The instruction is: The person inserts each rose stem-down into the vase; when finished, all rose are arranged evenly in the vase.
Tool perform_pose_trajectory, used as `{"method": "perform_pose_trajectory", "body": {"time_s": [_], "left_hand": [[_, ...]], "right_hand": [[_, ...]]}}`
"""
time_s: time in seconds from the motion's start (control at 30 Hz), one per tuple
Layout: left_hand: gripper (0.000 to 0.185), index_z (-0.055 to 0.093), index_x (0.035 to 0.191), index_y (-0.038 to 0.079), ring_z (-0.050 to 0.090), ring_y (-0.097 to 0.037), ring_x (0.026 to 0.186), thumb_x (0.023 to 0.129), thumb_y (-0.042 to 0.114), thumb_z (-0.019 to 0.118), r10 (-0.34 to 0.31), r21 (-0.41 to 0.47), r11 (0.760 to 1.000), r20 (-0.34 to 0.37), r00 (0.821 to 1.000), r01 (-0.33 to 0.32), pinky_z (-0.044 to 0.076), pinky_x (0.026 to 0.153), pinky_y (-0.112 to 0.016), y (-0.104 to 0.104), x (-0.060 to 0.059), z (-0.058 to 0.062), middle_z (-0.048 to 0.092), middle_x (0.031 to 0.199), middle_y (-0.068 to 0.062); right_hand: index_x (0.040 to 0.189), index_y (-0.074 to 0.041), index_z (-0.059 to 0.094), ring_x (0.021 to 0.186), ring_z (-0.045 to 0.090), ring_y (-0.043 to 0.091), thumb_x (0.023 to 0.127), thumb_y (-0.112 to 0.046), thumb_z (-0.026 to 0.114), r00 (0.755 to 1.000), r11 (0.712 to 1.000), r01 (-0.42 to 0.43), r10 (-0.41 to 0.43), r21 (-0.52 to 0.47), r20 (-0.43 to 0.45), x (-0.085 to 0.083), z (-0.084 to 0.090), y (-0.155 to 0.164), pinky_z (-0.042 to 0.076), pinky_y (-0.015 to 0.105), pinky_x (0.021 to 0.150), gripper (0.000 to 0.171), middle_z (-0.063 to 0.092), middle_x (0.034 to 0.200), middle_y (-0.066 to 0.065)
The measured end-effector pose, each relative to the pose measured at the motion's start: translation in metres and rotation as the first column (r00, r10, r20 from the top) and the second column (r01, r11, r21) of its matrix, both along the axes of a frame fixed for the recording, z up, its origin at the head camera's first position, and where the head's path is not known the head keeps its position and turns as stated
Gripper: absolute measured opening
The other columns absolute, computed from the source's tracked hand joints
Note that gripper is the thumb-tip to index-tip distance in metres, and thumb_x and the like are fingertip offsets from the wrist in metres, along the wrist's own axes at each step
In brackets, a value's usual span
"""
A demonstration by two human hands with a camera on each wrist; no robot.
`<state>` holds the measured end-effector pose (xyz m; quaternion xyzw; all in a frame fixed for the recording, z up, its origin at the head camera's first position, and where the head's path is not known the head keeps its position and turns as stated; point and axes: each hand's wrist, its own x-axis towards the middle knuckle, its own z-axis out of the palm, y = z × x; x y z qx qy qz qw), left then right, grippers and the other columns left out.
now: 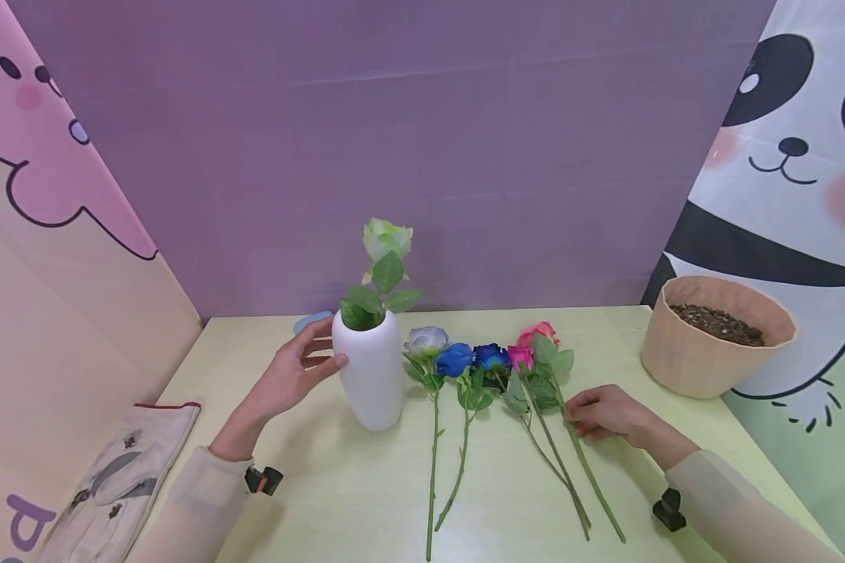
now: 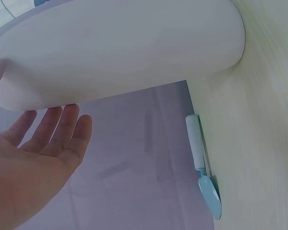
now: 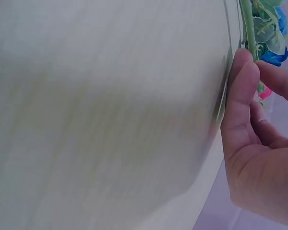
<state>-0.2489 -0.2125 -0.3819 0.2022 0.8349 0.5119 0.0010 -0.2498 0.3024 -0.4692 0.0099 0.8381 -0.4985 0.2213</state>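
Pale rose (image 1: 387,238) already in vase (image 1: 369,379) | five roses (image 1: 491,358) out, right | left hand (image 1: 289,381) grips vase | right hand (image 1: 609,414) pinches rightmost stem (image 1: 594,477)

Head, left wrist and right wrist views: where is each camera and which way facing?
Head: worn on the head, facing forward and down at the table; left hand, right hand and sleeves show.
Left wrist: on that wrist, facing the white vase; left hand shows.
Right wrist: on that wrist, facing table and flower stem; right hand shows.
Shared: head and left wrist both show the white vase.
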Motion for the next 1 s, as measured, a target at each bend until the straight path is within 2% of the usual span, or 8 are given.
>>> {"method": "perform_pose_trajectory", "body": {"time_s": [0.37, 0.53, 0.83, 1.0], "left_hand": [[0.065, 0.038, 0.151, 0.027, 0.055, -0.031, 0.132, 0.095, 0.035, 0.069, -0.002, 0.0, 1.0, -0.008, 1.0, 0.002, 0.053, 0.105, -0.047, -0.001, -0.001, -0.002, 0.049, 0.148, -0.004], [0.065, 0.039, 0.151, 0.027, 0.056, -0.032, 0.13, 0.095, 0.034, 0.069, -0.004, 0.002, 1.0, -0.009, 1.0, 0.004, 0.053, 0.104, -0.046, -0.001, -0.001, -0.001, 0.05, 0.147, -0.006], [0.066, 0.038, 0.152, 0.026, 0.056, -0.034, 0.13, 0.094, 0.035, 0.069, 0.0, 0.006, 1.0, 0.0, 1.0, 0.0, 0.052, 0.104, -0.049, -0.001, -0.001, -0.001, 0.05, 0.147, -0.007], [0.067, 0.037, 0.152, 0.026, 0.056, -0.034, 0.131, 0.094, 0.035, 0.069, -0.001, 0.007, 1.0, 0.003, 1.0, 0.001, 0.052, 0.106, -0.048, -0.001, -0.001, -0.002, 0.05, 0.146, -0.007]], "right_hand": [[0.116, 0.01, 0.06, 0.074, 0.068, 0.012, 0.096, -0.013, 0.064, 1.0, 1.0, -0.002, 0.002, -0.023, 0.008, -0.002, -0.004, -0.001, 0.061, 0.029, 0.066, 0.031, 0.069, 0.087, 0.005], [0.12, 0.013, 0.057, 0.077, 0.069, 0.014, 0.097, -0.013, 0.063, 1.0, 0.999, -0.011, 0.011, -0.036, -0.005, -0.002, 0.005, 0.001, 0.063, 0.031, 0.069, 0.036, 0.07, 0.091, 0.007], [0.129, 0.016, 0.051, 0.085, 0.07, 0.014, 0.1, -0.012, 0.058, 0.998, 0.998, 0.008, -0.011, -0.061, -0.059, -0.005, 0.024, 0.004, 0.062, 0.029, 0.074, 0.041, 0.07, 0.111, 0.014], [0.133, 0.015, 0.049, 0.085, 0.069, 0.011, 0.101, -0.017, 0.058, 0.997, 0.998, 0.014, -0.019, -0.066, -0.081, -0.007, 0.032, 0.0, 0.062, 0.028, 0.076, 0.046, 0.07, 0.107, 0.008]]}}
